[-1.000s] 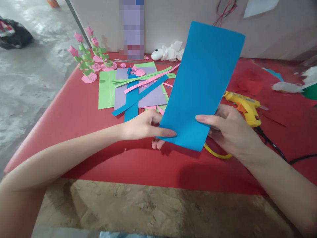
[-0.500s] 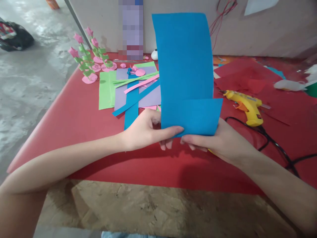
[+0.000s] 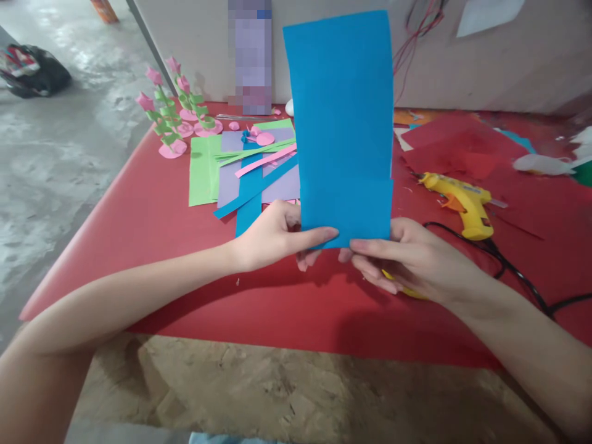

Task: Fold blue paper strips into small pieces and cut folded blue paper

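**Above the red bench, a blue sheet held upright in both hands**

Over the near part of the red bench (image 3: 139, 216), a blue paper sheet (image 3: 342, 111) stands upright, its bottom edge folded up toward the viewer so that a shorter flap lies against its lower part. The left hand (image 3: 272, 237) pinches the lower left corner, thumb laid across the front of the flap and the other fingers (image 3: 303, 262) curled behind. The right hand (image 3: 411, 259) grips the lower right corner in the same way, thumb along the bottom edge in front, fingers tucked under and behind. Something yellow shows just beneath the right hand, too hidden to make out.

Behind the sheet on the left lie a green paper (image 3: 201, 169) and a lilac paper (image 3: 277, 182), crossed by blue strips (image 3: 247, 213), a pink strip (image 3: 263, 161) and thin green strips (image 3: 250, 151). Further back at the bench's left corner stand paper flowers (image 3: 169, 117) with pink heads, green stems and pink round bases. To the right of the sheet a yellow glue gun (image 3: 460, 200) lies on the bench, its black cable (image 3: 518, 271) running off toward the right edge. Red paper pieces (image 3: 462, 148) lie beyond the glue gun, near the wall.
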